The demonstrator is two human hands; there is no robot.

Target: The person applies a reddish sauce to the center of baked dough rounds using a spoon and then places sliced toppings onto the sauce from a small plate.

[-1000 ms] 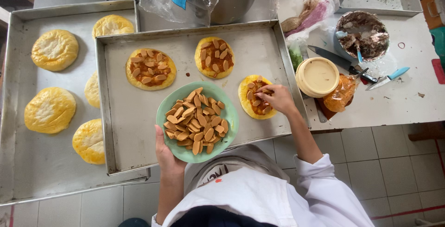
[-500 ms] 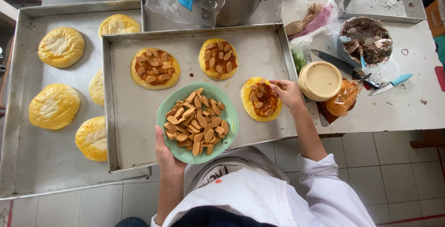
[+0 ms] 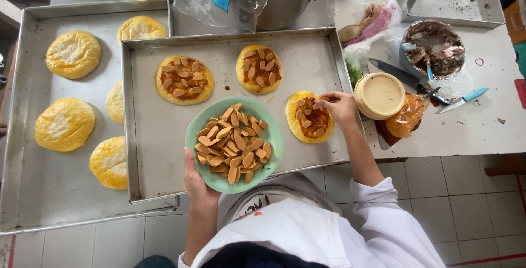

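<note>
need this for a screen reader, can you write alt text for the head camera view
Seen from above, a person's right hand places sausage slices on a small sauced dough round in a metal tray, while the left hand holds a green plate of slices. Two topped rounds lie farther back; plain yellow rounds fill a second tray on the left.

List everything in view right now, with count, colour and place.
Topped dough rounds: three, yellow with red sauce, upper tray.
Plain dough rounds: five, yellow, left tray.
Trays: two, grey metal, overlapping.
Plate of sausage slices: one, green, over upper tray.
Tub: one, cream, right of tray.
Bowl: one, brown-smeared, right table.
Knife: one, beside bowl.
Pot: one, metal, top.
Left hand: under plate.
Right hand: on right topped round.
</note>
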